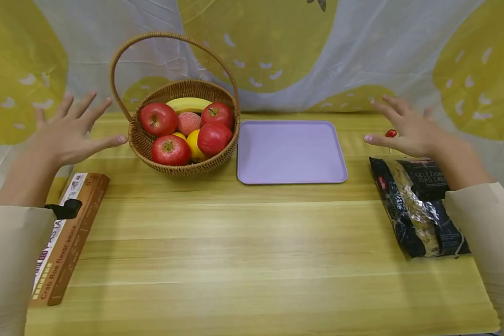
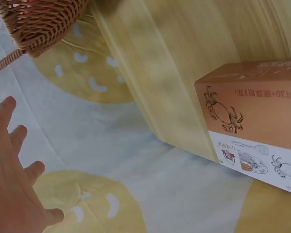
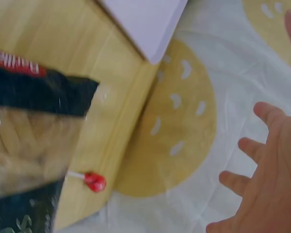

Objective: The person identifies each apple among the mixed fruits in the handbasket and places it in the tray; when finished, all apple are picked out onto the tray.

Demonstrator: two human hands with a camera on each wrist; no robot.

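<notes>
With fingers spread, the left hand (image 1: 69,133) hovers beside a wicker basket (image 1: 180,170) and holds nothing. Inside the basket are several red apples (image 1: 171,150), a banana (image 1: 189,103), a pink peach-like fruit (image 1: 189,123) and yellow fruit (image 1: 194,144). Below the left arm lies a brown and white pasta box (image 1: 73,233), partly covered by the sleeve. The right hand (image 1: 416,133), also spread and bare of any object, is above a red lollipop (image 1: 391,133) and a dark bag of pasta (image 1: 416,205). In the right wrist view the lollipop (image 3: 94,181) lies beside the bag (image 3: 34,141).
A lilac tray (image 1: 291,151) lies flat to the right of the basket, near the table's back edge. The wooden table (image 1: 252,261) ends at a white cloth (image 1: 361,46) with yellow fruit prints behind it. The basket's tall handle (image 1: 168,35) stands upright.
</notes>
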